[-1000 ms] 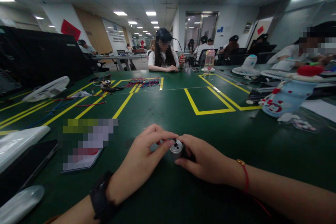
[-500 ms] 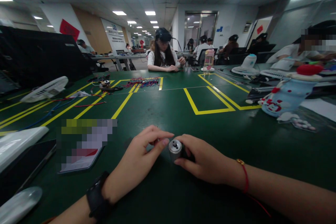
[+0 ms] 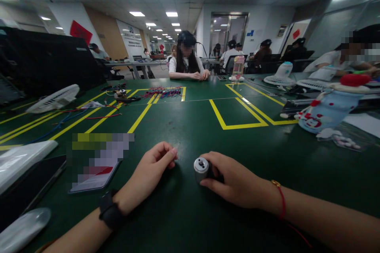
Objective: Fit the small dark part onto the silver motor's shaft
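Note:
My right hand (image 3: 233, 180) is wrapped round a small electric motor (image 3: 201, 169), a silvery cylinder standing upright with a short shaft and small dark holes on its top face. The motor's far side is hidden by my fingers. To its left, my left hand (image 3: 154, 170) is closed in a pinch, apart from the motor. Something thin and pale shows at the fingertips, too small to name. Both hands are over the green tabletop (image 3: 178, 213).
A phone (image 3: 109, 166) lies left of my left hand, with a white mouse (image 3: 26, 229) nearer the corner. A blue cup (image 3: 326, 110) stands at the right. Farther off are tangled wires (image 3: 163, 92), a white fan (image 3: 55, 99) and a seated person (image 3: 185, 61).
My left hand has drawn back left from the motor, its extended fingers now curled into a pinch. The right hand keeps holding the motor. The person opposite has lowered a raised hand.

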`<state>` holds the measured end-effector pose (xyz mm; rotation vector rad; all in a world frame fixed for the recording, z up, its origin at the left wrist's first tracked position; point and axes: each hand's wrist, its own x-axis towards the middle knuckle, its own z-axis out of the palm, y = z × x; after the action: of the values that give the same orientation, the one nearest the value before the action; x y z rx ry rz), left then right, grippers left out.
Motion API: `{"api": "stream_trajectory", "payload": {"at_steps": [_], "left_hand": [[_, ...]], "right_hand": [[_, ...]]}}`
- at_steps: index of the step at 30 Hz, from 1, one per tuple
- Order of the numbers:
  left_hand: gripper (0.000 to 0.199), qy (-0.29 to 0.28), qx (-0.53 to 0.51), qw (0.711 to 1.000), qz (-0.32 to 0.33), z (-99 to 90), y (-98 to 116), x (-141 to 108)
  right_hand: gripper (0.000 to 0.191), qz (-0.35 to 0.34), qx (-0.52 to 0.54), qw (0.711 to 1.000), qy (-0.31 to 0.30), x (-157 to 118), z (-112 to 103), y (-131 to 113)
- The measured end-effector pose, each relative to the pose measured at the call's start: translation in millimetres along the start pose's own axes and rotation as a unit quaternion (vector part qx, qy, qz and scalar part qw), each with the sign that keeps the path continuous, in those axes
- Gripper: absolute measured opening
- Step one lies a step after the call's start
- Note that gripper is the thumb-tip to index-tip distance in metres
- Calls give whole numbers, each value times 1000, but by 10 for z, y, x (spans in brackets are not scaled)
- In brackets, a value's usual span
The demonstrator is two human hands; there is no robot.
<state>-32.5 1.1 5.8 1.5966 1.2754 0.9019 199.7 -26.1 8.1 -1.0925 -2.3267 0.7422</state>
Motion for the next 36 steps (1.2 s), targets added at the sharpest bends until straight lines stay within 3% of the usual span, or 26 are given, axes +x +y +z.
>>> {"api": "stream_trajectory", "payload": {"at_steps": [18,22,29,36], "left_hand": [[24,-21,64,996,51,46,25,-42],[21,-28,84,993,75,87,94,-76],[22,-66,132,973,180,182,332,-168],[26,-70,169,966,182,220,340,-143]], "right_hand": [[34,-1,-3,1000,0,-8,-2,-5],[32,-1,-5,1000,3,-8,3,-6],[31,-21,-5,1000,13,-4,12,11],[27,-39,-20,999,20,-5,20,31]]}}
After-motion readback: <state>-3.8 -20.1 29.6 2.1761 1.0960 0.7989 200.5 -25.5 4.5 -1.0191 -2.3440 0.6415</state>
